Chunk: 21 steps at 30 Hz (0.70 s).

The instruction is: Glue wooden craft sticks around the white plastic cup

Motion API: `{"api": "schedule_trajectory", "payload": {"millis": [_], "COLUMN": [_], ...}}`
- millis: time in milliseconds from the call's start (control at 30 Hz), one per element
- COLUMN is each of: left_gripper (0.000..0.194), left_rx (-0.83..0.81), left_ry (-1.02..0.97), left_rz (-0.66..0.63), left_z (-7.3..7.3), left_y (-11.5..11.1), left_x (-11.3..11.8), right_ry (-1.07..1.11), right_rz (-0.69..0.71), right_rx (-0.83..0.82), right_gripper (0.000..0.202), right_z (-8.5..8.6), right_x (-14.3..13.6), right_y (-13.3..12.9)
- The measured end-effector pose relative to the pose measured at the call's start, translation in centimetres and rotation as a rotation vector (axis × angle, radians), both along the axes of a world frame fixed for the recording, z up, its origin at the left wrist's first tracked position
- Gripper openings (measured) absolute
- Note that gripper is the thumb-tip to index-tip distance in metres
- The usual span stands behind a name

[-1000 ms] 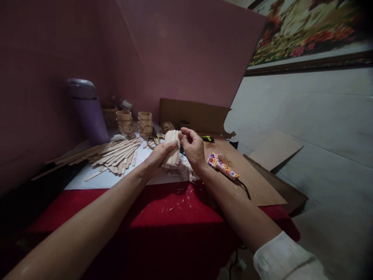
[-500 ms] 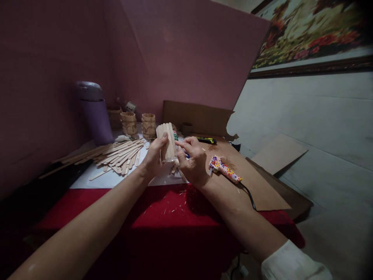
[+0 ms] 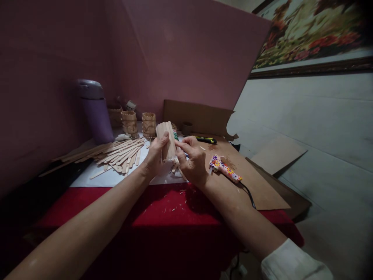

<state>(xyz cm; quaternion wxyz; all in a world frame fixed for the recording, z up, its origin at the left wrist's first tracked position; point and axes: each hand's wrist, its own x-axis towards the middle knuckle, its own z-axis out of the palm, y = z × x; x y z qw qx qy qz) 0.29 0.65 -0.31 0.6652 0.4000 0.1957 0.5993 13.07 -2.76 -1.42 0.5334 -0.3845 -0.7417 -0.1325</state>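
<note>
Wrapped round the near left side of a stick-covered plastic container, my left hand keeps it tilted above the table with its thumb on the sticks. Flat wooden craft sticks run side by side along the container; a green and white label and clear plastic show past them. My right hand is closed against the container's right side, index finger and thumb at the edge of the last stick. Its other fingers are curled, and a bit of blue shows behind them. A fanned pile of craft sticks lies left of my hands.
Two stick-decorated cups stand behind, near a purple flask. On the cardboard at right lie a flowered glue gun with its black cord and a yellow-black utility knife. Wood scraps dot the red cloth.
Both hands stay almost still on the container. The label at its right shows slightly less, and the view has shifted a little.
</note>
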Motion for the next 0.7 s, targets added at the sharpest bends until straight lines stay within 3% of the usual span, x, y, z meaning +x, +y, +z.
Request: {"api": "schedule_trajectory", "payload": {"millis": [300, 433, 700], "left_gripper": [0.034, 0.033, 0.037], "left_rx": [-0.12, -0.113, -0.084], "left_ry": [-0.056, -0.082, 0.001], "left_rz": [-0.092, -0.069, -0.006], "left_z": [0.2, 0.38, 0.26], "left_y": [0.06, -0.14, -0.29], "left_x": [-0.08, -0.1, -0.14], "right_ry": [0.05, 0.077, 0.013], "right_rz": [0.192, 0.298, 0.228], "right_rx": [0.04, 0.014, 0.024], "right_gripper": [0.034, 0.03, 0.024], "right_z": [0.09, 0.14, -0.2], "right_x": [0.01, 0.21, 0.44], "right_y": [-0.05, -0.24, 0.47]}}
